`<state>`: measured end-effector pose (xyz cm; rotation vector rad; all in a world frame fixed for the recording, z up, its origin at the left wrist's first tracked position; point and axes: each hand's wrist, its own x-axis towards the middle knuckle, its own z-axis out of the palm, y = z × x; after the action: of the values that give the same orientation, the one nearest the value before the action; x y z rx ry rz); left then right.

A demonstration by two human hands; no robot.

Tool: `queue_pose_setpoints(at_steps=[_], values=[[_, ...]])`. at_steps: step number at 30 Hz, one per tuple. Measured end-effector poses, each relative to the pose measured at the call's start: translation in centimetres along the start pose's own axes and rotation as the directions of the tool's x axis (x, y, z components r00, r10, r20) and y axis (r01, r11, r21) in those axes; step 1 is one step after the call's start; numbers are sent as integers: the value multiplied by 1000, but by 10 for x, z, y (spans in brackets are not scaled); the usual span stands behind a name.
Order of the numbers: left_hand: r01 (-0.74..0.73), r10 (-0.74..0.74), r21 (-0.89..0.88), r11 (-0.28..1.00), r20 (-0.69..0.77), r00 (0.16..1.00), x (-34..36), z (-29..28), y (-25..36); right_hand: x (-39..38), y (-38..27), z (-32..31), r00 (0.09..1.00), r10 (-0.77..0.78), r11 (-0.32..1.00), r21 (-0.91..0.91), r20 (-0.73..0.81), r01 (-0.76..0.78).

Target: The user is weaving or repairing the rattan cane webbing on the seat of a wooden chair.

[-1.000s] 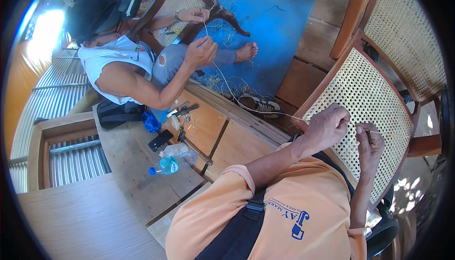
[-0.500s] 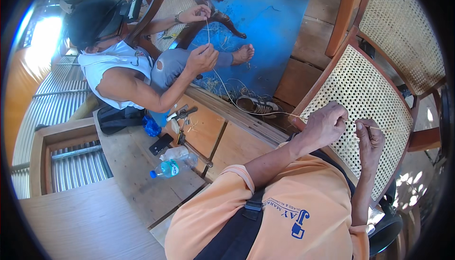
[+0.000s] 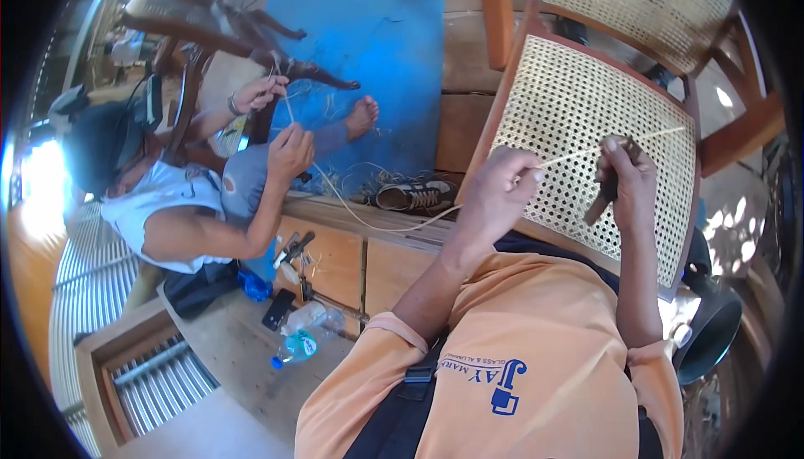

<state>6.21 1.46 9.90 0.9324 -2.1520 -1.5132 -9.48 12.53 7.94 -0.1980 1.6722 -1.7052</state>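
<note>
Above the cane seat [image 3: 544, 82], the left hand [image 3: 501, 184] clamps thumb and finger on a strand [image 3: 574, 157], probably to steady it where it passes the right hand [image 3: 631, 176], whose fingers are curled round a dark tool [image 3: 598, 204].

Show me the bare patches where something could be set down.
Bare: the cane seat between the pale strand and the backrest; also the orange-brown panel between the dark gap and orange sleeve. Crowded: mid-seat, where the left hand and right hand work, and around the phone and bottle.
</note>
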Motion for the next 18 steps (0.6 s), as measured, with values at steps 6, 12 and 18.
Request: queue_pose_setpoints(at_steps=[6,12,18], values=[[-12,39,208,978,-126,991,12,-32,-3,9,7,-1,997,67,966,245,49,-77],[-17,45,190,982,-144,989,10,-52,2,17,8,3,998,41,969,241,43,-50],[-48,64,128,991,-121,991,10,-39,-6,16,10,-13,1000,27,962,270,16,-30]])
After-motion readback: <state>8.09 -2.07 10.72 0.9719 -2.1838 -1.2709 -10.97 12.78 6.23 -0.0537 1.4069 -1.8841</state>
